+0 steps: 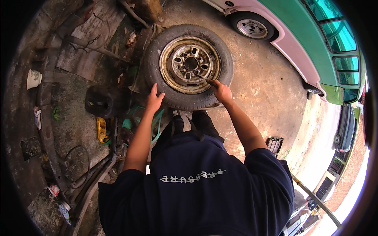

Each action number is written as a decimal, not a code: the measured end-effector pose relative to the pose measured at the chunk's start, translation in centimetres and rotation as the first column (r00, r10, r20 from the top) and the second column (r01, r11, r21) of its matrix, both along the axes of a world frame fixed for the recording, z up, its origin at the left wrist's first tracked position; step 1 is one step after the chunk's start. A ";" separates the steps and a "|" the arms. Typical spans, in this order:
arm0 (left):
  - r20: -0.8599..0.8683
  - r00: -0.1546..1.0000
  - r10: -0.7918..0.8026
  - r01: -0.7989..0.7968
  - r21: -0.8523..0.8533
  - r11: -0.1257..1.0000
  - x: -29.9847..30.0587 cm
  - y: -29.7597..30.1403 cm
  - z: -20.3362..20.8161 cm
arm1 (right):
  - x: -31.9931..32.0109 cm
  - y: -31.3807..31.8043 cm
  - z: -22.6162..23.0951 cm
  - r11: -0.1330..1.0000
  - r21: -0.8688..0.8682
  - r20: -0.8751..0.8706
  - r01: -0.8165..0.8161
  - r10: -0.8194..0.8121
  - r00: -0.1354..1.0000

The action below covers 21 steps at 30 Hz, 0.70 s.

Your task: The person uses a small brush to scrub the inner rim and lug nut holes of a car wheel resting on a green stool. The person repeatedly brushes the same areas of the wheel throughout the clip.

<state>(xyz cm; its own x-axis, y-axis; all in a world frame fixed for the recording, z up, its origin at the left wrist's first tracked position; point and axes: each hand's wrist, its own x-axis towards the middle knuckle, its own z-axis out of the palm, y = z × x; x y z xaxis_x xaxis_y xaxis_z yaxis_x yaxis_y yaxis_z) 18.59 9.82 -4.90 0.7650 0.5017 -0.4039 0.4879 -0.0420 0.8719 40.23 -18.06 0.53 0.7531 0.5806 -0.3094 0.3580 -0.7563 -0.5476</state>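
Note:
A worn car tyre [158,43] on a rusty, yellowish steel wheel rim [191,84] lies flat in front of me, its round centre hole and bolt holes facing up. At the tyre's near left edge is my left hand [154,100], fingers apart and holding nothing. My right hand [222,93] is closed at the near right edge of the tyre. From it a slim, dark tool [210,82] points toward the inside of the rim. The tool's tip is too small to make out, and its exact kind cannot be told.
A green and pink vehicle [291,35] stands at the far right. On the left are metal frame parts [51,129], a yellow object [103,129] and a white cup-like container [34,79]. A green plastic stool [157,125] is beside my legs; a dark crate [274,144] lies right.

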 end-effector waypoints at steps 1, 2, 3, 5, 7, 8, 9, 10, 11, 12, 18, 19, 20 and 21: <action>-0.024 1.000 -0.007 0.007 0.002 1.000 0.0 0.0 0.1 | 0.3 -0.1 0.1 0.999 0.022 0.013 0.030 -0.031 0.999; -0.050 0.999 -0.015 0.015 0.003 1.000 0.0 0.0 0.2 | 0.4 0.0 0.1 0.999 0.049 0.016 0.023 -0.024 1.000; -0.026 1.000 -0.016 0.016 0.015 1.000 0.0 0.0 0.2 | 0.5 0.2 0.0 0.996 0.081 0.026 0.022 -0.025 0.999; 0.022 1.000 -0.016 0.015 0.038 0.999 0.1 0.0 0.0 | 0.1 0.8 -0.1 0.996 0.094 0.044 0.007 -0.011 0.999; 0.026 1.000 -0.012 0.011 0.030 0.999 0.0 0.0 -0.4 | -0.9 1.3 -0.3 0.997 0.072 0.064 -0.028 0.024 0.998; 0.029 1.000 -0.007 0.007 0.023 1.000 -0.1 0.0 -0.6 | -1.2 1.4 -0.3 0.999 0.047 0.048 -0.020 0.017 0.999; 0.041 0.999 -0.009 0.008 0.019 1.000 -0.1 0.0 -0.7 | -1.4 1.4 -0.4 0.999 0.037 0.039 -0.016 0.014 0.999; 0.056 0.998 -0.008 0.007 0.013 1.000 -0.1 0.0 -0.8 | -1.6 1.4 -0.4 0.999 0.032 0.022 -0.020 0.020 1.000; 0.069 0.998 -0.005 0.005 0.008 1.000 -0.2 0.0 -0.8 | -1.6 1.2 -0.3 0.999 0.035 0.008 0.016 -0.016 1.000; 0.058 0.998 -0.004 0.004 0.006 1.000 -0.4 0.0 -0.7 | -1.6 0.9 -0.2 0.998 0.042 -0.013 0.046 -0.045 0.999; 0.036 0.999 0.007 -0.006 -0.030 1.000 0.1 0.1 -0.1 | -1.8 1.2 -0.9 0.985 0.160 0.063 0.058 -0.069 0.996; 0.049 0.999 0.021 -0.018 -0.052 0.998 0.2 0.1 0.1 | -2.1 1.6 -1.2 0.984 0.165 0.079 0.066 -0.080 0.994; 0.053 0.998 0.041 -0.037 -0.088 0.995 0.2 0.2 0.3 | -2.4 1.8 -1.4 0.982 0.174 0.072 0.071 -0.085 0.994; 0.056 0.998 0.036 -0.031 -0.088 0.996 0.2 0.3 0.5 | -2.8 2.1 -1.6 0.981 0.176 0.056 0.077 -0.088 0.995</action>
